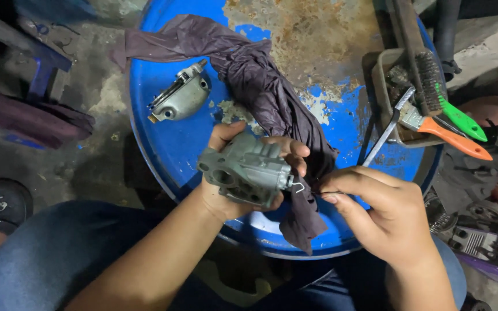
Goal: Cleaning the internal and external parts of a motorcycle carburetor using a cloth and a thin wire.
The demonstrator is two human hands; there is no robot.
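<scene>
- A grey metal carburetor body is gripped in the left hand above the blue drum lid's near edge.
- A thin bent wire is pinched by the right hand at the body's side.
- A dark rag is draped across the lid.

The matt grey cast-metal carburettor body contrasts with soft dark cloth on a rusted, blue-painted metal drum.

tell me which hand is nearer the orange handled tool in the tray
Right. The right hand sits just below and left of the orange handled tool, while the left hand, holding the grey metal part, is farther left.
</scene>
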